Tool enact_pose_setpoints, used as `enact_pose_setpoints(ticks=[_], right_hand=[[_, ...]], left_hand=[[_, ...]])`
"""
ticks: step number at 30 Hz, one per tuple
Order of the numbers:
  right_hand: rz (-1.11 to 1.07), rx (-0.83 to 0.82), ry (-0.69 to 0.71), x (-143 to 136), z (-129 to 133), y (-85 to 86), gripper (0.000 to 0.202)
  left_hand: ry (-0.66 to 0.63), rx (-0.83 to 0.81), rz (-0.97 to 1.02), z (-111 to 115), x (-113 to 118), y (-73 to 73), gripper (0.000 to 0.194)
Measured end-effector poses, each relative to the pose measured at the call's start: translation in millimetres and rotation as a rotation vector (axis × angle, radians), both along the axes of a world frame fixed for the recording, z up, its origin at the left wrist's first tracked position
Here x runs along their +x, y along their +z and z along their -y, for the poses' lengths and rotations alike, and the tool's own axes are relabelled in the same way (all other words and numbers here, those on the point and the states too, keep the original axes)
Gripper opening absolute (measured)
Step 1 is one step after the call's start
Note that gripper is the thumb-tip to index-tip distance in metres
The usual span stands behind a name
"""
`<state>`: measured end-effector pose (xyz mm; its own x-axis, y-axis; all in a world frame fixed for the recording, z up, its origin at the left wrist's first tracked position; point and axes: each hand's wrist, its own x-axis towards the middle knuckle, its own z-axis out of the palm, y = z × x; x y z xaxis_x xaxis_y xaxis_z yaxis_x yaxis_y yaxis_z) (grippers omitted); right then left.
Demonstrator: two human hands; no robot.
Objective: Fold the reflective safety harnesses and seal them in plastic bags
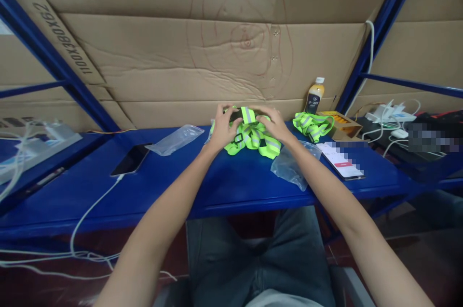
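Note:
A neon-yellow reflective strap harness (255,136) with grey stripes and black buckles lies bunched on the blue table (162,181). My left hand (224,126) is closed on its left upper part, thumb and fingers around a dark piece of it. On the other side my right hand (273,123) curls over the strap's upper right, fingers bent against it. Between both hands a striped band is raised. A second bundle of the same neon strap (313,125) rests to the right. Beneath my right forearm lies a clear plastic bag (292,167).
Another clear bag (176,140) and a dark phone (130,159) on a cable lie at left. A lit phone (342,161), a juice bottle (315,96) and an open box (340,126) stand or lie at right. Cardboard (152,51) walls the back; power strips (392,113) sit beside.

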<state>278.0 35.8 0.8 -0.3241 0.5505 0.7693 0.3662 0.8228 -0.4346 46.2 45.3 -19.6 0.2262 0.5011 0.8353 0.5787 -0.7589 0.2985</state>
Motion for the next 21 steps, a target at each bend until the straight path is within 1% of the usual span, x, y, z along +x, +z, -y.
enact_pose_setpoints(ticks=[2, 4, 5, 7, 10, 13, 15, 18, 21], right_hand=[[-0.104, -0.174, 0.024, -4, -2, -3.6, 0.046], [-0.125, -0.227, -0.019, -8, -5, -6.5, 0.055], [-0.102, -0.217, -0.048, -9, -6, -7.2, 0.057], [-0.048, -0.184, -0.073, -9, -8, -7.4, 0.055], [-0.061, -0.172, -0.050, -5, -10, -6.0, 0.050], [-0.080, -0.170, -0.038, -3, -10, -5.9, 0.047], [-0.078, -0.157, -0.038, -4, -9, -6.6, 0.045], [-0.084, -0.107, -0.052, -5, -11, -6.1, 0.041], [-0.204, -0.045, -0.108, 6, -20, -2.9, 0.042]], left_hand=[[-0.009, 0.016, -0.010, 2, 1, -0.3, 0.032], [-0.034, 0.028, -0.025, 4, 4, -0.5, 0.032], [-0.049, 0.028, -0.031, 6, 6, -0.8, 0.032], [-0.076, 0.016, -0.048, 8, 10, -1.8, 0.033], [-0.115, 0.011, -0.108, 9, 13, -3.3, 0.034], [-0.132, 0.049, -0.199, 11, 14, -2.8, 0.036], [-0.120, 0.079, -0.229, 14, 13, -1.6, 0.037], [-0.081, 0.088, -0.221, 14, 8, -0.4, 0.038], [-0.017, 0.086, -0.166, 5, -2, -2.1, 0.040]])
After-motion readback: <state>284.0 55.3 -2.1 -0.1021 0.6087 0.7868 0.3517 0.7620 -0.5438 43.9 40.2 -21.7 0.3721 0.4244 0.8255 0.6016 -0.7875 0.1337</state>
